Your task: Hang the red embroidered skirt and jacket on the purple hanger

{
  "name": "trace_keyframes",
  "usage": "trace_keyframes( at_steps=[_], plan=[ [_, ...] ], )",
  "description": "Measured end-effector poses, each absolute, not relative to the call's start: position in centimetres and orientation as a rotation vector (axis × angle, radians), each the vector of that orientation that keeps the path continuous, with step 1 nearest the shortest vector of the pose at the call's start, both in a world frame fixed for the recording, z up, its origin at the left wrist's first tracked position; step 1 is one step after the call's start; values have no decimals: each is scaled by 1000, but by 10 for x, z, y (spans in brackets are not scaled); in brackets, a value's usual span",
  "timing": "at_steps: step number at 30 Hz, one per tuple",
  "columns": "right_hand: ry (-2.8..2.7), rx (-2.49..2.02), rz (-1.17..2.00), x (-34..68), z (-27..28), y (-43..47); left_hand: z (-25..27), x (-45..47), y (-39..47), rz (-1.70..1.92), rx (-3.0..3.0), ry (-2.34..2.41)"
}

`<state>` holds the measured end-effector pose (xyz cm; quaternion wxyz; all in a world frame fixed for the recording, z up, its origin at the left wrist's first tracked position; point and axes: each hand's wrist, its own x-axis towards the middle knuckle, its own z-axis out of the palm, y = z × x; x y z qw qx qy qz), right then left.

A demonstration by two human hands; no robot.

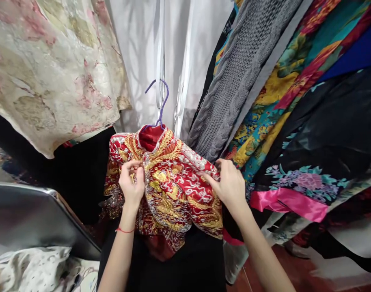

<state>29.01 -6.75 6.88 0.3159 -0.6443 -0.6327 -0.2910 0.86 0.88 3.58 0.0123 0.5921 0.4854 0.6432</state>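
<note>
A short red jacket (173, 182) with gold and silver embroidery is in front of me on a purple hanger (165, 97), whose hook stands up out of the collar. My left hand (132, 180) pinches the front edge of the jacket below the collar, beside the button line. My right hand (229, 182) grips the sleeve on the right side, thumb on top and fingers curled behind the cloth. The lower front hem hangs loose over black cloth at my lap.
Floral cream fabric (82, 81) hangs at the left, above a silver chair back (27, 215). White curtain (143, 40) and white straps (185, 69) are behind. At the right hang a grey knit garment (243, 69), patterned clothes and a pink ribbon (289, 202).
</note>
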Motion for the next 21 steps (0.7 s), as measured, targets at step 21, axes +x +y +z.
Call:
trace_keyframes(
  at_steps=[21],
  plan=[
    [-1835, -1530, -633, 287, 92, 19, 103, -77, 55, 1529, 2073, 2001]
  ],
)
